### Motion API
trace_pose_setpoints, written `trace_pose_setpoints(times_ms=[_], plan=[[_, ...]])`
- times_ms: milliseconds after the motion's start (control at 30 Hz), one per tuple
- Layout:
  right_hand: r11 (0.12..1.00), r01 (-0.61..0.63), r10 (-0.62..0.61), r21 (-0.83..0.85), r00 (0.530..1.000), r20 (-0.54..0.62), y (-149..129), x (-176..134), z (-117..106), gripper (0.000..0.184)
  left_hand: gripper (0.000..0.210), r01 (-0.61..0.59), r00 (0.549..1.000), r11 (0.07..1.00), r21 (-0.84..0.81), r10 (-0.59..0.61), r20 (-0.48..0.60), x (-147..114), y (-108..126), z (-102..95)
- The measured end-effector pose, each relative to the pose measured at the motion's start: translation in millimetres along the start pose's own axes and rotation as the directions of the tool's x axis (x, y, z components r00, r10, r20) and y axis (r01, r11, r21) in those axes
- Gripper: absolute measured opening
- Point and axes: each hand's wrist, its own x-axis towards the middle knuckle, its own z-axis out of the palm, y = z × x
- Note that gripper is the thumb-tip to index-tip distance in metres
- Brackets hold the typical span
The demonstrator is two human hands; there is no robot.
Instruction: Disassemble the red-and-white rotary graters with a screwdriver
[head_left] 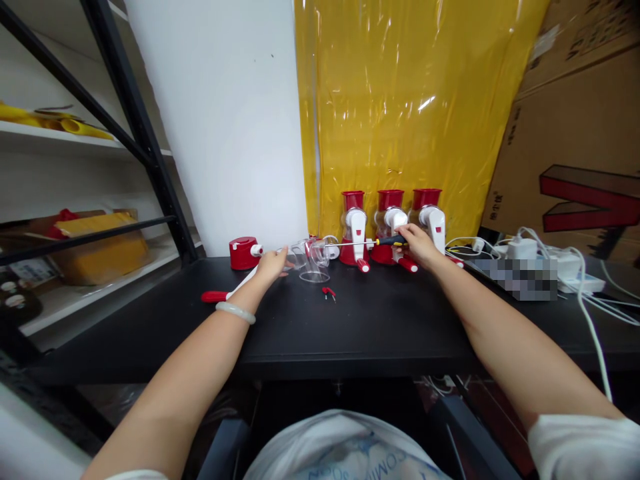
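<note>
My right hand (419, 244) is closed around the black-and-yellow handle of a screwdriver (354, 245). Its thin metal shaft points left, with the tip close to a clear plastic grater body (314, 273) on the table; whether they touch I cannot tell. My left hand (273, 265) grips the left side of that clear body, its fingers partly hidden. Beside the left wrist lies a white crank with a red handle (215, 297). A red grater base (243, 253) stands behind the crank. Two small red pieces (329, 291) lie in front of the clear body.
Three red-and-white rotary graters (353, 227) stand along the back of the black table (350, 333). White chargers and cables (567, 263) crowd the right side. A black-framed shelf (145, 133) rises at left, and a large cardboard box (575, 133) stands at right.
</note>
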Motion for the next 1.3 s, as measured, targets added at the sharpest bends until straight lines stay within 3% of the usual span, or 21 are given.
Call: trace_pose_setpoints(times_ms=[267, 567, 733, 1000, 1300], plan=[[0.996, 0.004, -0.005, 0.089, 1.0, 0.015, 1, -1, -2, 0.039, 0.035, -0.009, 1.0, 1.0, -0.004, 0.009, 0.002, 2, -3, 0.4], [0.993, 0.0, -0.003, 0.121, 1.0, 0.022, -5, -4, 0, 0.031, 0.034, -0.008, 1.0, 1.0, -0.009, 0.008, 0.003, 3, -3, 0.0], [0.998, 0.017, -0.018, -0.057, 1.0, -0.011, -1, -1, -1, 0.021, 0.034, -0.003, 1.0, 1.0, -0.005, 0.003, -0.003, 1, -1, 0.1], [0.928, 0.104, -0.082, -0.357, 0.994, 0.078, 8, 2, -9, 0.036, 0.033, -0.007, 1.0, 1.0, -0.001, 0.007, -0.003, 3, -3, -0.5], [0.995, 0.033, -0.029, -0.096, 0.999, 0.046, 3, -3, -4, 0.042, 0.033, 0.0, 1.0, 1.0, -0.008, -0.001, -0.007, 4, -3, -0.8]])
